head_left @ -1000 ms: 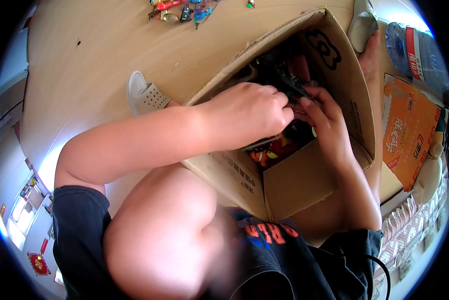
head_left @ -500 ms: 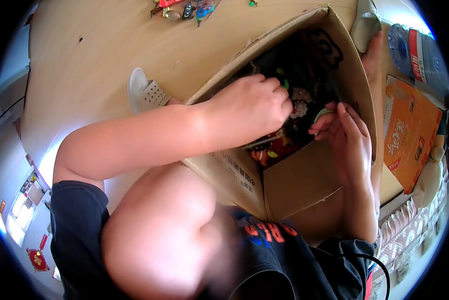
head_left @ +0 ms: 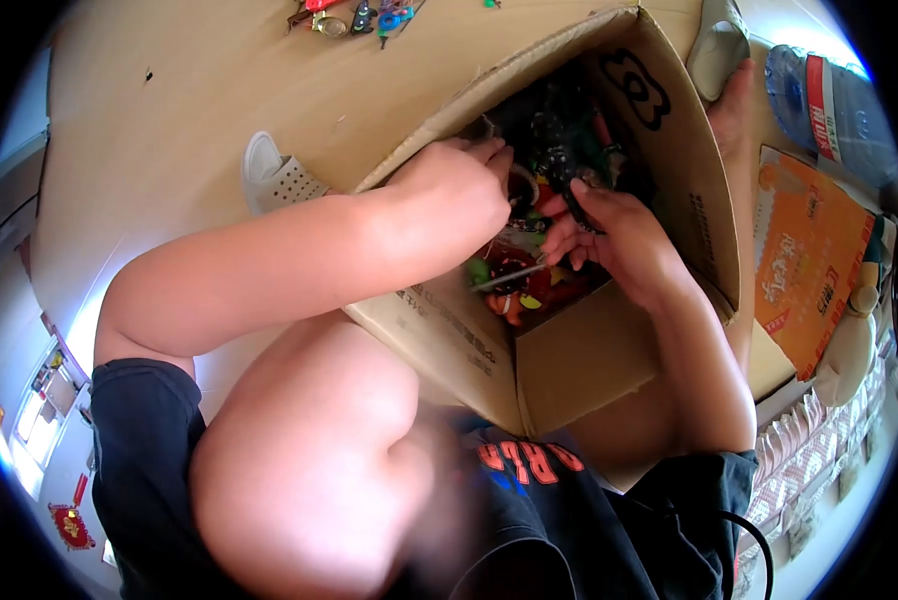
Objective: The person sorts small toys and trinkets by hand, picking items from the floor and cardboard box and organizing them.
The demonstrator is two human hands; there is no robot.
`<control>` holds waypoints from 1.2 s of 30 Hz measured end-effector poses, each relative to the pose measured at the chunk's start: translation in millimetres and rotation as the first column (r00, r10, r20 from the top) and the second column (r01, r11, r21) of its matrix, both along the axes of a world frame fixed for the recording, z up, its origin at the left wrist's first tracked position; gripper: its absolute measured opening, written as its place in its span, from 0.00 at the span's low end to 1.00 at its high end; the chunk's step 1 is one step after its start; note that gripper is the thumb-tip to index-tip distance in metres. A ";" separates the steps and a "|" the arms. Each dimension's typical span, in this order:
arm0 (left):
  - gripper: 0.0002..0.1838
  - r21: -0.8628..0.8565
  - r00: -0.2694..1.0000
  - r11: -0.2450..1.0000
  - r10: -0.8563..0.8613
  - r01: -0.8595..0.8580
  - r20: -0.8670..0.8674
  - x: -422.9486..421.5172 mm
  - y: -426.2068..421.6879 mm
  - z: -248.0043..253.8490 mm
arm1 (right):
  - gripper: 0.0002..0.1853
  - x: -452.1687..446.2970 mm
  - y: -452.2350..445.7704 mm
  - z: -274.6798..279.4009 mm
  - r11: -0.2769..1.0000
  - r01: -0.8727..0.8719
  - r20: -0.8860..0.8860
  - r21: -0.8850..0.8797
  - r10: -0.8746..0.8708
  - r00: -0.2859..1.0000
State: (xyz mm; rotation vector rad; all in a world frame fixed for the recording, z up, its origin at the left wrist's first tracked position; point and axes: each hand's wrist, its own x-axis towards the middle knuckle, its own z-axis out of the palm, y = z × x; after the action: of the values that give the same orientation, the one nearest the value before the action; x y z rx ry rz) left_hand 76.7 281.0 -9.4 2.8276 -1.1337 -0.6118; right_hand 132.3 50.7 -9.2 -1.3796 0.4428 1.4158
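Observation:
An open cardboard box stands tilted before my body, holding a jumble of small toys and trinkets. My left hand is inside by the box's left wall, its fingers curled. Whatever they hold, if anything, is hidden from view. On the other side of the pile, my right hand pinches a black, knobbly strand between thumb and fingers. A thin grey rod lies just below the right fingertips, near orange and red pieces.
Several small trinkets lie on the floor beyond the box. A pale slipper is at the left, another shoe at the right. A large water bottle and an orange carton stand along the right side.
My left hand has shifted left towards the box wall. My right hand has moved left over the pile and now grips the black strand. The pale-edged piece near its fingers is out of sight.

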 end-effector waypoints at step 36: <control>0.10 -0.624 0.123 -0.349 0.802 -0.699 -0.585 30.0 145.6 -90.1 | 0.11 127.2 93.7 108.2 0.372 -0.308 0.342 -0.876 0.928 0.149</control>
State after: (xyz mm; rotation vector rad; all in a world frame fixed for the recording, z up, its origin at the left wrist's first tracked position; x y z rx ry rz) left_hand 106.8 426.5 -99.4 1.7871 0.6971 0.2952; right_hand 259.5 144.5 99.0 -2.9465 -0.5942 0.9867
